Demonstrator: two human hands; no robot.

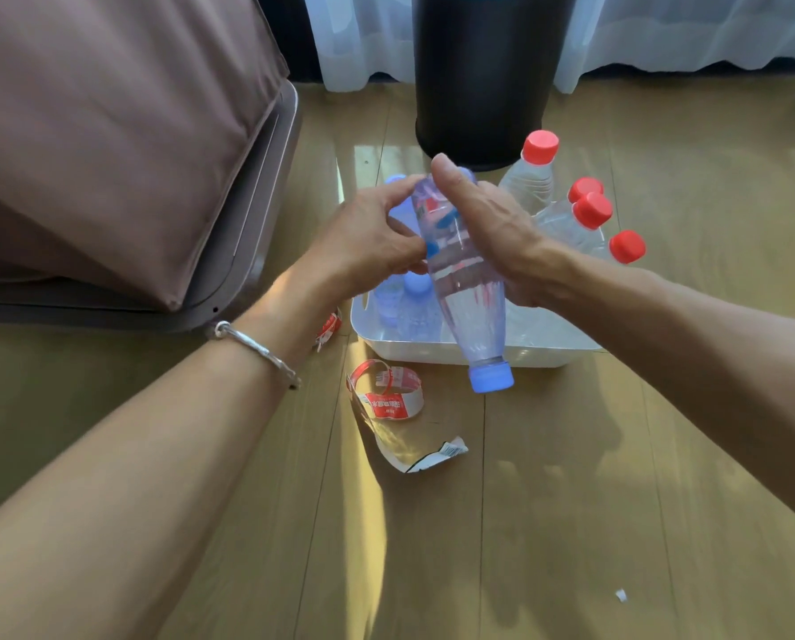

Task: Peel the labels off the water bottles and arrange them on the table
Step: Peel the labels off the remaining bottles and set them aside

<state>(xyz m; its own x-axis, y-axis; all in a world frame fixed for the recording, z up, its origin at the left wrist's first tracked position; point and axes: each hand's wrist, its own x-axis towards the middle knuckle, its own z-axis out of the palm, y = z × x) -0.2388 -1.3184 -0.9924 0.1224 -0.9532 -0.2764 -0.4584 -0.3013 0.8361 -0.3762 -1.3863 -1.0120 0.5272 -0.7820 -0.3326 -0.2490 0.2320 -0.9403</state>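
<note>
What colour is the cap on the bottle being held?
The cap is light blue; the head view shows it.

I see a clear bottle (465, 279) with a pale blue cap (491, 378), its blurred label (434, 213) seemingly red and blue; red caps (541, 146) behind; peeled label (388, 401) red-and-white.

Four red-capped bottles (541, 146), centre right of the frame. At least three blue-capped bottles (472, 311); the exact count is hidden. Three peeled label pieces (388, 399) on the floor (571, 501). One white basket (432, 351). One black bin (483, 76).
</note>
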